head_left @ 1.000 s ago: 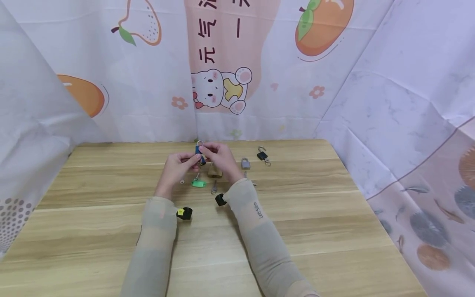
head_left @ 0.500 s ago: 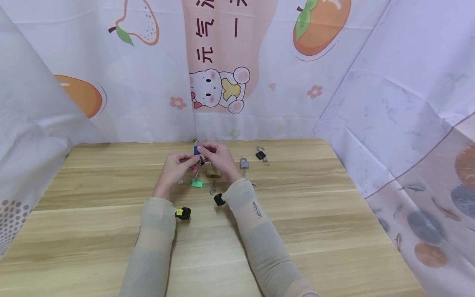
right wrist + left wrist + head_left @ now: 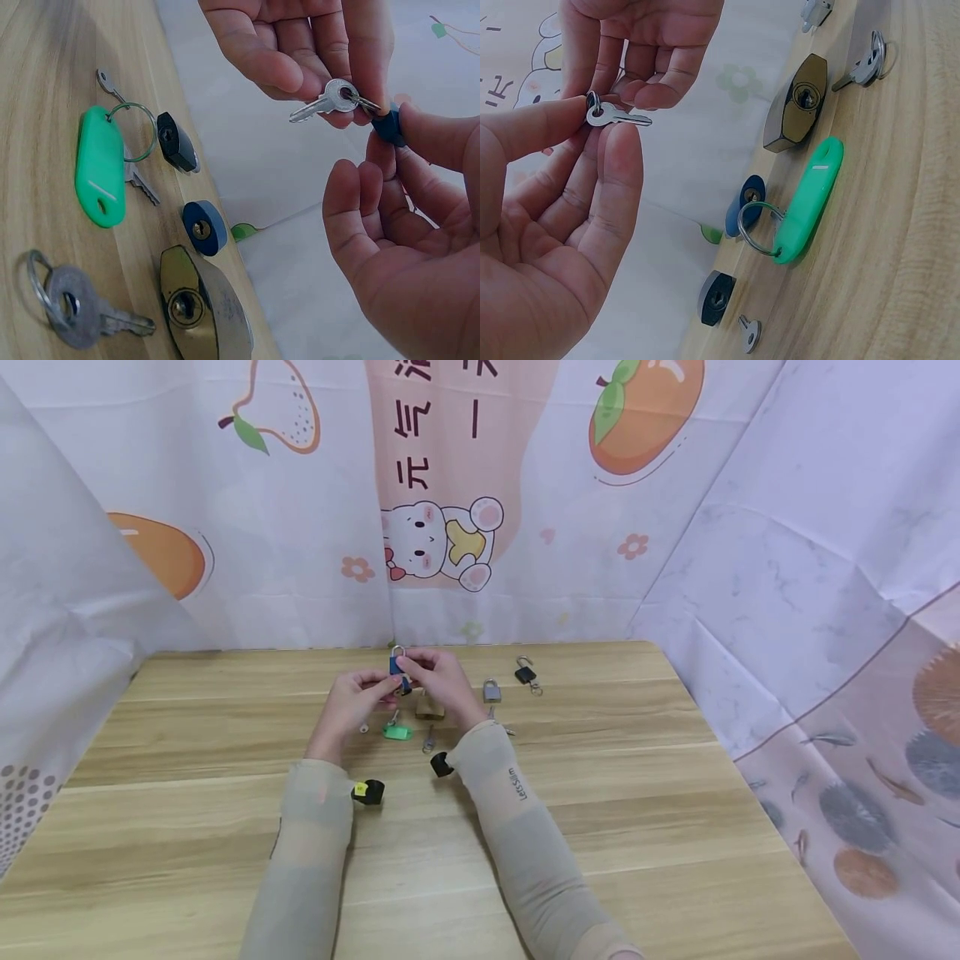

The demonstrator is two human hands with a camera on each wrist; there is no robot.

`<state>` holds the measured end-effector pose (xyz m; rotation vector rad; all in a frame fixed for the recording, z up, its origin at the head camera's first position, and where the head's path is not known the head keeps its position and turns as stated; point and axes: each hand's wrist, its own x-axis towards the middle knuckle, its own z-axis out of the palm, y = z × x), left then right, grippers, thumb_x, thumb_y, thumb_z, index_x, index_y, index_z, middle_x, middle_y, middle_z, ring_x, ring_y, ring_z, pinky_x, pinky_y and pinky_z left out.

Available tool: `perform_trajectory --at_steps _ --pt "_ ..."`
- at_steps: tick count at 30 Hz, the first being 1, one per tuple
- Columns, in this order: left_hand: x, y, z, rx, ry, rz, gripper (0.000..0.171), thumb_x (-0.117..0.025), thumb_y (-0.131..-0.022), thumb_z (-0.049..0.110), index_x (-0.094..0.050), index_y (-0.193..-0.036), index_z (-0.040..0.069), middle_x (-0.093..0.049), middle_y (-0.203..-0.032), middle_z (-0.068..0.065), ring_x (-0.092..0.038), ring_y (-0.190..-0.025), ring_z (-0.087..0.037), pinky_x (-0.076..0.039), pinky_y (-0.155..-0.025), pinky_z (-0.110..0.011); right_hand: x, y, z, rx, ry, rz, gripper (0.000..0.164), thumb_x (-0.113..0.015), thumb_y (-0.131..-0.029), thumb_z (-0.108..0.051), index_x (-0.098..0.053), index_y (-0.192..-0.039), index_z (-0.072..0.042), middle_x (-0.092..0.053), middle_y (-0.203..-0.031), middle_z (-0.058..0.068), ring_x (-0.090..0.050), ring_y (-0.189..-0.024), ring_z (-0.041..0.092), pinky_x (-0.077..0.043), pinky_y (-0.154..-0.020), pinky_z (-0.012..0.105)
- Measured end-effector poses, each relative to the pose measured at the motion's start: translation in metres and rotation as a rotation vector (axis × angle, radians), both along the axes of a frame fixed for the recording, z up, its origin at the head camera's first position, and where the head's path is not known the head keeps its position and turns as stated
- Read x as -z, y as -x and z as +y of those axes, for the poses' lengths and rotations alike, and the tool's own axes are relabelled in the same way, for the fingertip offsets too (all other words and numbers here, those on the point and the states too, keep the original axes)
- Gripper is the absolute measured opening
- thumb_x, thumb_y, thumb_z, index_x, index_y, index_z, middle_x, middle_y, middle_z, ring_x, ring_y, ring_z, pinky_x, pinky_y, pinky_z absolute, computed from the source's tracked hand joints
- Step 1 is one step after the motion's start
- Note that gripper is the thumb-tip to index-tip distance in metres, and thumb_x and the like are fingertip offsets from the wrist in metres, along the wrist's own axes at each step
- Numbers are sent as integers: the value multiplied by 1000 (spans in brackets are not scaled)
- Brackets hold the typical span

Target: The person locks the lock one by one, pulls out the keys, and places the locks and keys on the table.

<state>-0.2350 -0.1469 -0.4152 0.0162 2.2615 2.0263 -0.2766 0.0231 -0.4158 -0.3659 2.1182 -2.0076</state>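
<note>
My right hand (image 3: 442,681) pinches a small blue padlock (image 3: 395,665) between thumb and fingers, with its silver shackle upward. Close below it, my left hand (image 3: 358,700) pinches at a silver key (image 3: 615,115) on a small ring. In the right wrist view this key (image 3: 328,102) points away from the padlock, and its ring (image 3: 367,103) reaches the fingertips by the blue body. Fingers cover the padlock's underside, so I cannot tell what sits in its keyhole. A second blue padlock (image 3: 204,227) stands on the table below the hands.
On the table are a brass padlock (image 3: 430,707), a grey padlock (image 3: 492,692), an opened black padlock (image 3: 526,675) with a key ring, and another black padlock (image 3: 717,298). A green key tag (image 3: 397,733) and several loose keys lie nearer. A printed curtain (image 3: 300,602) hangs behind.
The head view has shifted slightly. Both hands keep nearly the same pose around the blue padlock and key; nothing on the table has visibly moved.
</note>
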Motion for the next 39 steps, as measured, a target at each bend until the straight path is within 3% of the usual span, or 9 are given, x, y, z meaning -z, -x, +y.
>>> perform_trajectory --at_steps 6,12,17,24,28,32,36,39 --pt "1 -1 -1 0 -19 -14 36 -67 -101 21 -66 -118 -11 -70 -105 -15 -70 -77 -15 -60 -76 -26 0 0 -1 8 12 -9 35 -65 -102 -25 -69 -125 0 -72 -111 10 -62 -110 43 -49 -101 56" --pt "2 -1 -2 30 48 18 36 -68 -100 23 -69 -117 -9 -71 -103 -23 -69 -75 -15 -60 -84 -37 -1 1 0 57 -4 -9 35 -65 -102 -28 -69 -126 -4 -69 -109 6 -64 -97 26 -54 -95 47" --pt "2 -2 -1 35 44 14 36 -69 -100 23 -69 -118 -9 -71 -103 -22 -69 -75 -13 -59 -88 -44 -4 1 2 73 1 -30 36 -66 -101 -31 -69 -127 -5 -67 -109 11 -64 -88 16 -55 -94 44" --pt "0 -4 -5 35 34 -3 42 -68 -100 26 -66 -122 -9 -70 -109 -20 -71 -87 -21 -59 -87 -37 -5 1 3 62 5 -28 37 -65 -101 -29 -68 -128 -4 -67 -104 7 -61 -86 15 -57 -90 38" --pt "-1 -5 -17 6 12 -12 41 -65 -101 27 -64 -123 -8 -67 -114 -20 -69 -96 -26 -58 -90 -38 -5 1 3 64 -3 -27 37 -66 -101 -30 -69 -128 -4 -69 -109 6 -61 -85 15 -57 -88 37" --pt "-4 -7 -35 -19 24 -29 38 -60 -103 25 -62 -121 -9 -67 -110 -19 -68 -91 -21 -59 -89 -35 -4 1 3 62 -15 -26 36 -65 -101 -29 -69 -127 -5 -69 -113 7 -62 -86 15 -58 -87 34" --pt "-4 -9 -55 -20 98 -41 40 -56 -104 24 -58 -123 -12 -65 -108 -16 -66 -86 -13 -59 -86 -31 -2 2 3 56 -28 -18 35 -65 -102 -30 -70 -127 -5 -69 -112 6 -62 -87 16 -58 -86 34" --pt "-1 -12 -66 0 165 -41 39 -55 -104 20 -59 -121 -14 -66 -104 -15 -66 -83 -12 -59 -84 -31 -1 1 4 48 -34 -15 35 -65 -102 -30 -70 -127 -6 -69 -111 6 -64 -94 26 -58 -88 36"
